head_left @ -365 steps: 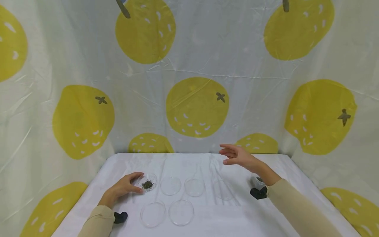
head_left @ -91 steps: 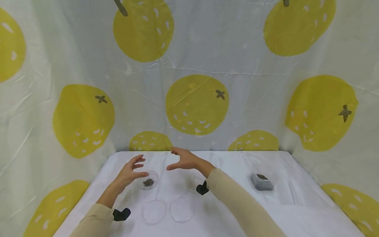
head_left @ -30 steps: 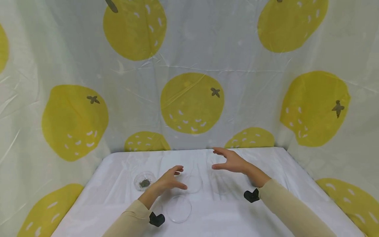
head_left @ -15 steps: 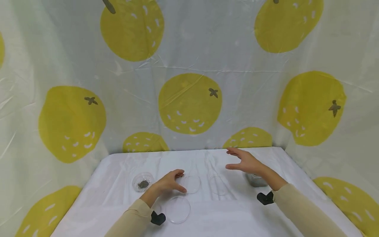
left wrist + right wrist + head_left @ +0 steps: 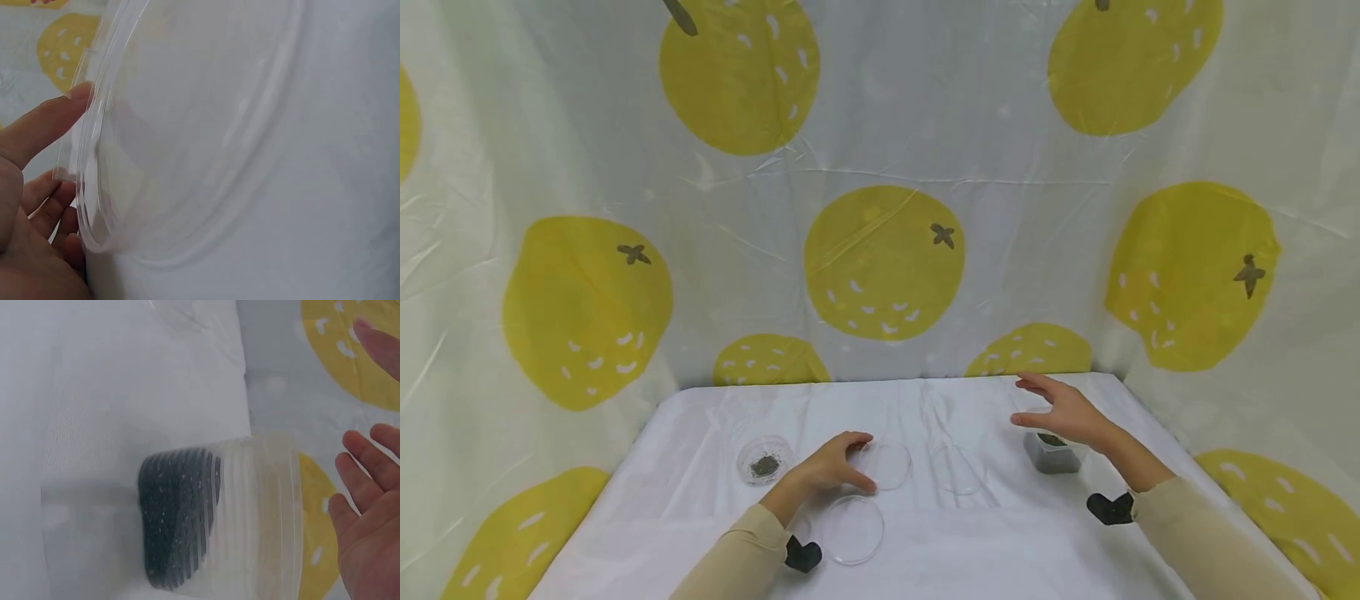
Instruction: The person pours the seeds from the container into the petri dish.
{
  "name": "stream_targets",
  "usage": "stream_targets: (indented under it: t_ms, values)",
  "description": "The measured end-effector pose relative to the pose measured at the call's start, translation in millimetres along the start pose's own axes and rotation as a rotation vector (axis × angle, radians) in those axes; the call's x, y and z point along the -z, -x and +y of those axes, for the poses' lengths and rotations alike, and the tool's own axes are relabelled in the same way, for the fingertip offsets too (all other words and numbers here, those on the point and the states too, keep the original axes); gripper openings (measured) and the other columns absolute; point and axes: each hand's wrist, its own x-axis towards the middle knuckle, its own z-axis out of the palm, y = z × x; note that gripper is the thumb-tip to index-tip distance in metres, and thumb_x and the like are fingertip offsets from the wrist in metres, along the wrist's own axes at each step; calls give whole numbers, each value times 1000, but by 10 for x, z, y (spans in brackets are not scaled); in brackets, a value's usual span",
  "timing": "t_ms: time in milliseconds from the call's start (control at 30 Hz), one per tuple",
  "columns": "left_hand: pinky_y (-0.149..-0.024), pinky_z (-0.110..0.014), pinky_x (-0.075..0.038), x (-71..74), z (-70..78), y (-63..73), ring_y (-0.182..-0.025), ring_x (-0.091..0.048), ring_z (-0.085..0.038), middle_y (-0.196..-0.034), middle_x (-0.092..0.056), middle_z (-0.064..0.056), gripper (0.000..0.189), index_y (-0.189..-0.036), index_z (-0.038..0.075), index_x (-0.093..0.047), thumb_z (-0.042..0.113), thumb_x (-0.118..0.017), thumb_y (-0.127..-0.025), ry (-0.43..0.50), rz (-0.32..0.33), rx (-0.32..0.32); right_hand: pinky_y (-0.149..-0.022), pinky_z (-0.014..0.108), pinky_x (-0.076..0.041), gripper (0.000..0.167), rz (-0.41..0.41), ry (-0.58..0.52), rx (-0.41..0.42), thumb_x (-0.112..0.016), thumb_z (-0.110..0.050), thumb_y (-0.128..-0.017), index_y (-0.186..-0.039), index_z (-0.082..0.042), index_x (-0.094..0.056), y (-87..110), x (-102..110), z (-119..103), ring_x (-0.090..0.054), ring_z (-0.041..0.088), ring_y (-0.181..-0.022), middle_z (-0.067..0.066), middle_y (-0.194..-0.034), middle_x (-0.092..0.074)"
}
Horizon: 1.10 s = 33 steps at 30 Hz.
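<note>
My left hand (image 5: 835,462) holds the left edge of a clear petri dish (image 5: 891,467) on the table, thumb at the near side and fingers at the far side. In the left wrist view, another round clear dish (image 5: 200,125) fills the foreground and partly covers the held one. My right hand (image 5: 1067,412), fingers spread and holding nothing, hovers over a clear plastic tub (image 5: 1052,458). Dark, soil-like material (image 5: 178,519) lies in the tub's lower part. To the left stands a petri dish (image 5: 765,460) with a small heap of dark crumbs.
A further clear dish (image 5: 958,469) lies right of the held one. Nearer the front lies a clear round dish or lid (image 5: 852,530), with another partly hidden behind the left wrist. A white cloth (image 5: 970,550) covers the table. A lemon-print curtain (image 5: 880,125) hangs behind.
My left hand has moved right from the dish with crumbs to the clear dish, then stayed there. My right hand has travelled right, from the middle to above the tub, staying empty.
</note>
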Motion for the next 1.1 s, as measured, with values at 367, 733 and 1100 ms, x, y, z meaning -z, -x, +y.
stream_targets:
  t_ms: [367,733,1100]
  values:
    - [-118,-55,-29,-10,-41,-11,-140,-44,-40,-143,-55,-17,78,-140,2,-58,11,-95,-72,2,7,-15,-107,64,-40,90,-15,-35,-58,-81,-35,-91,-157,4,-34,132,164,299,-38,49,-142,26,-153,-46]
    - [-117,-56,-30,-19,-40,6,-138,-45,-40,-142,-56,-17,78,-141,1,-58,13,-95,-73,-17,22,-22,-110,63,-35,84,-44,-94,-99,-78,-29,-94,-155,9,-34,251,233,511,-34,52,-143,30,-155,-41]
    - [-117,-57,-30,-26,-42,-1,-140,-44,-39,-143,-56,-15,78,-141,6,-59,15,-95,-73,-32,29,16,-111,49,-39,81,-156,-256,-116,-72,-20,-98,-160,5,-26,419,229,762,-16,54,-149,29,-161,-31]
